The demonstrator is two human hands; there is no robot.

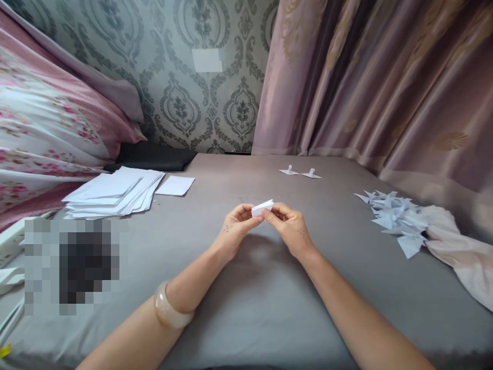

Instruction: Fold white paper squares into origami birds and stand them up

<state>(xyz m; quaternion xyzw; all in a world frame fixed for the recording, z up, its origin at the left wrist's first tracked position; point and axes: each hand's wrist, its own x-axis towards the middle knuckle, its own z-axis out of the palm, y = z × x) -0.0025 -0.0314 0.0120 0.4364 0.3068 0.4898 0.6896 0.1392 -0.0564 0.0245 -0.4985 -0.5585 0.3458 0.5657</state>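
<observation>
A small folded piece of white paper (262, 207) is held up over the middle of the grey-covered surface (246, 298). My left hand (236, 228) pinches its left end between thumb and fingers. On the other end, my right hand (290, 226) grips with the thumb across the front face. Several layers show along the paper's upper right edge. The fingertips behind the paper are hidden. A pale bangle (169, 308) circles my left wrist.
Stacked white sheets (111, 192) lie at the left, beside a single square sheet (175, 185). Folded paper pieces (400, 216) are heaped at the right, near a pale cloth (458, 252). Two folded pieces (311, 173) stand farther back. A blurred dark patch (87, 264) is at the left front.
</observation>
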